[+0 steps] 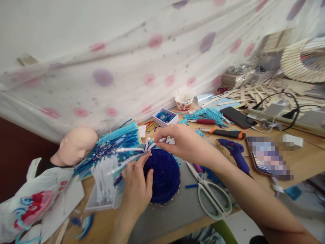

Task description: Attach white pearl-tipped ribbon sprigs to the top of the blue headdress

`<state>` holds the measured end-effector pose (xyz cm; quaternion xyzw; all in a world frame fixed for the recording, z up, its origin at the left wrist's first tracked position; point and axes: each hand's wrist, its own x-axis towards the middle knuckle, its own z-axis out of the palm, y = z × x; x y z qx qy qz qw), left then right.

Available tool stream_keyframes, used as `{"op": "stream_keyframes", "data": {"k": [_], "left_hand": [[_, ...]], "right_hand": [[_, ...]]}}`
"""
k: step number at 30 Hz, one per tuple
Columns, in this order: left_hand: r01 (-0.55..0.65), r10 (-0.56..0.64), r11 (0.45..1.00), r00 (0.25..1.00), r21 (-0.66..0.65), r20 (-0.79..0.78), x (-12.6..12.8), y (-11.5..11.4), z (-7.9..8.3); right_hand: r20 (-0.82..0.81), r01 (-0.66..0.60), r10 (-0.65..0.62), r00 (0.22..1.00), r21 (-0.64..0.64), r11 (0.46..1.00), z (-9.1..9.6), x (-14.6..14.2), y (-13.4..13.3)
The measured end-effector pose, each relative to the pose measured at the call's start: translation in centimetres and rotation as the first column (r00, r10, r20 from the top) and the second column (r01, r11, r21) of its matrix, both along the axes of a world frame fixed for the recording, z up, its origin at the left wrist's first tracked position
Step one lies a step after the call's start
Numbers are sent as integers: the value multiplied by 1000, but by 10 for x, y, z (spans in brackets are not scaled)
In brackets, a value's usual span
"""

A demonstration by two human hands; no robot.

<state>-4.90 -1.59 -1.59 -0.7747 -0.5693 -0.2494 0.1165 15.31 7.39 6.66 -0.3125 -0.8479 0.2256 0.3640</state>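
A dark blue fuzzy round piece with a beaded rim lies on a grey mat. Several white chenille stems with pearl-like beads fan out from its upper left edge. My left hand steadies that edge, its fingertips against the base of the stems and its thumb over the blue surface. Above the piece, my right hand pinches a white stem between thumb and fingers; the fingertips partly hide it. Green-handled scissors lie partly open to the right of the piece.
Left stand a mannequin head, a plastic bag and a box of white stems. A blue glue gun, orange-black cutter and phone lie right. A paper cup and small bead box stand behind.
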Motion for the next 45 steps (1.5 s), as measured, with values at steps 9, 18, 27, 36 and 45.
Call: {"op": "stream_keyframes", "data": {"k": [9,18,27,36,45], "left_hand": [[-13,15,999,999,-35,34,4,0,2],[-15,20,998,996,-62,91,6,0,1],[-19,24,999,991,-37,132,7,1,-2],[-13,9,1000,990,26,138,7,3,-8],[-26,25,1000,987,2,157,10,2,-3]], "right_hand": [[97,-103,90,991,136,985,18,-29,20],[15,-82,81,997,97,992,26,-42,24],[-139,84,-75,987,65,994,21,-18,14],[-51,273,-273,961,-6,962,7,-27,18],[51,80,-81,995,8,997,23,-43,26]]}}
